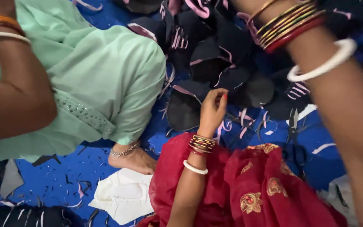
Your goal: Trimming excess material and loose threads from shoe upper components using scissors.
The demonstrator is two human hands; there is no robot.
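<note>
Both forearms cross the frame with each hand out of sight, above dark pink-trimmed fabric pieces (215,63) on a blue sheet (64,180).

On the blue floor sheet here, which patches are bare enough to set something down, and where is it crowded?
The blue sheet is mostly bare between the green-clad knee, the foot and the white fabric piece, apart from thread scraps. A smaller patch lies right of the scissors. The dark fabric pile by the reaching hand is crowded.

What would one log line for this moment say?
hands: both out of frame | centre: another person's hand at dark cloth pieces | nearby: scissors on blue mat
</note>
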